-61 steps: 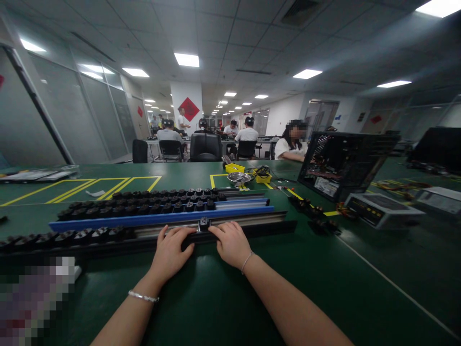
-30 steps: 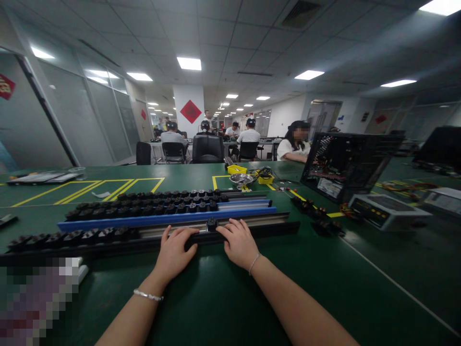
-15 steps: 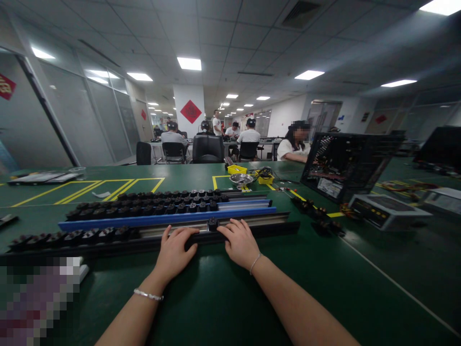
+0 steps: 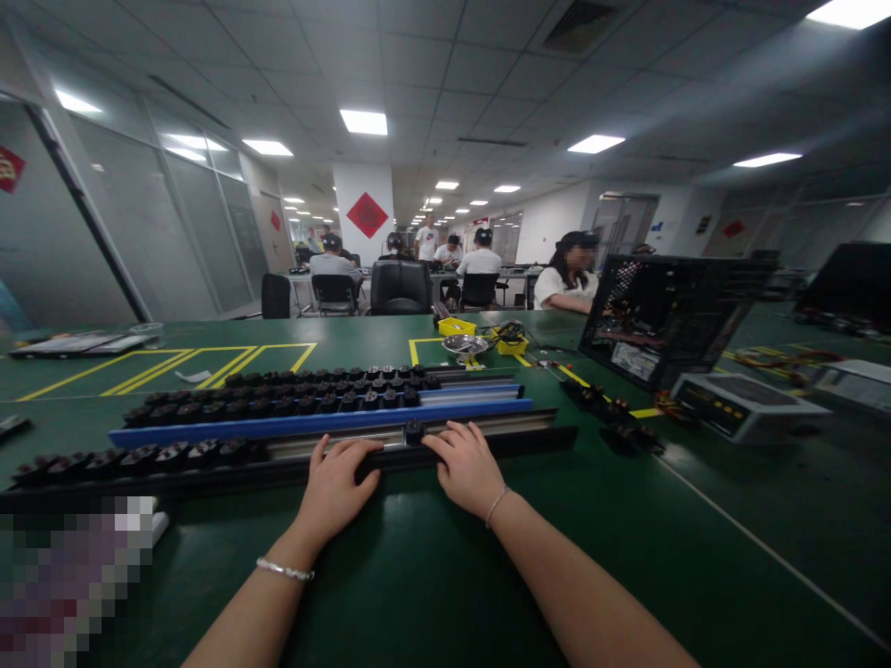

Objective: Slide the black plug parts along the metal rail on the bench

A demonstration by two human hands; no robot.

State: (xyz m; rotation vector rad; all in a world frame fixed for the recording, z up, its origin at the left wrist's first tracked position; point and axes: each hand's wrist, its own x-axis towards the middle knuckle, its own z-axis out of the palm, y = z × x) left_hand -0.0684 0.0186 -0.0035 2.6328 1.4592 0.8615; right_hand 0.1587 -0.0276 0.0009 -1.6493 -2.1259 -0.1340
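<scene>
Long rails lie side by side across the green table (image 4: 432, 575): a black and silver rail (image 4: 535, 429) nearest me, a blue rail (image 4: 278, 424) behind it. Rows of small black parts (image 4: 313, 388) sit along the rails. My left hand (image 4: 334, 487) rests on the near rail with its fingers flat and spread. My right hand (image 4: 465, 468) lies on the same rail just to the right, fingers stretched toward a single black part (image 4: 415, 430) standing on the rail between the two hands.
An open black computer case (image 4: 668, 315) and a grey power supply (image 4: 738, 401) stand at the right. A metal bowl (image 4: 465, 345) and yellow trays (image 4: 456, 326) sit farther back. Loose black parts (image 4: 619, 427) lie right of the rails. Several people sit at far tables.
My hands have stayed on the near rail. The view shifted slightly and a standing person in the background walked to the right.
</scene>
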